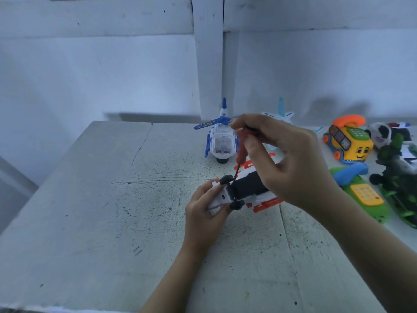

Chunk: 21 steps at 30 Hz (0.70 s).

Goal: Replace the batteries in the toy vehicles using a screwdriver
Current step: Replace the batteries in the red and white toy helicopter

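- White and red plastic toy vehicle point(250, 188): it lies upside down on the worn white painted wooden table point(101, 211), right of the table's middle. Its dark underside and small black wheels face up. Whether the panel in the underside is open cannot be told.
- Left hand point(204, 213): at the vehicle's left end, with fingers and thumb curled round its white nose, gripping it.
- Blue and white plastic toy helicopter point(222, 138): it stands upright behind the vehicle, its clear nose facing the camera, apart from the vehicle.
- Red-handled screwdriver point(241, 152): it is held nearly upright above the vehicle, and its black shaft runs down to the underside near the left wheels.
- Right hand point(291, 163): above the vehicle, with fingertips and thumb pinching the top of the screwdriver's handle.
- Pale blue and white toy plane point(279, 116): behind the vehicle, partly hidden by the right hand.
- Yellow toy car point(348, 143): right of the vehicle and further back, with a painted face and an orange telephone handset on its roof.
- Green toy telephone point(363, 195): right of the vehicle, lying flat, with a blue handset and a yellow keypad.
- Black and white toy car point(381, 132): far right and behind, blurred.
- Dark green toy point(399, 181): furthest right of the vehicle; its kind is unclear.
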Motion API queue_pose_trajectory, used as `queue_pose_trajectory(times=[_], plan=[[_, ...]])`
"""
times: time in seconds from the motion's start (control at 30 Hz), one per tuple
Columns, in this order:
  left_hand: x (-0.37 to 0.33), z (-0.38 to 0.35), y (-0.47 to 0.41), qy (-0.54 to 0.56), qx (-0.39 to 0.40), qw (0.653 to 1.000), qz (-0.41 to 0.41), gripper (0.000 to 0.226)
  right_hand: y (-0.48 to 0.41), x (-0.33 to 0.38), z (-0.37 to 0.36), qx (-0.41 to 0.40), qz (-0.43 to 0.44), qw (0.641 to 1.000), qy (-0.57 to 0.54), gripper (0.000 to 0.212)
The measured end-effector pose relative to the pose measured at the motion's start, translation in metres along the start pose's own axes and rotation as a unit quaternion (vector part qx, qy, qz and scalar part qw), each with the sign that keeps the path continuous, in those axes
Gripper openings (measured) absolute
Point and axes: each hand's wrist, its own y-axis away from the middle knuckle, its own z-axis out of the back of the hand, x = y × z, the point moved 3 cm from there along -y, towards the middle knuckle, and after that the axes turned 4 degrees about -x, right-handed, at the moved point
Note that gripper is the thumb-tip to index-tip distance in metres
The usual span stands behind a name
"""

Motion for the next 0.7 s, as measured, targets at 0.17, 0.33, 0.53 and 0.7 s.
queue_pose_trajectory(times=[0.17,0.33,0.53,0.7], plan=[[0.002,-0.001,0.000,-0.002,0.004,1.000,0.000,0.043,-0.004,0.001,0.003,-0.042,-0.002,0.999,0.018,0.026],[0.003,-0.001,0.000,-0.011,0.006,1.000,-0.001,0.044,-0.009,0.004,0.004,-0.059,-0.007,0.998,0.035,0.029],[0.002,-0.001,0.000,-0.002,-0.003,1.000,-0.002,0.045,-0.011,0.000,-0.003,0.009,-0.022,1.000,-0.008,0.024],[0.000,0.000,-0.001,0.004,-0.002,1.000,-0.007,0.047,-0.014,0.001,-0.003,-0.019,-0.030,0.999,-0.017,0.018]])
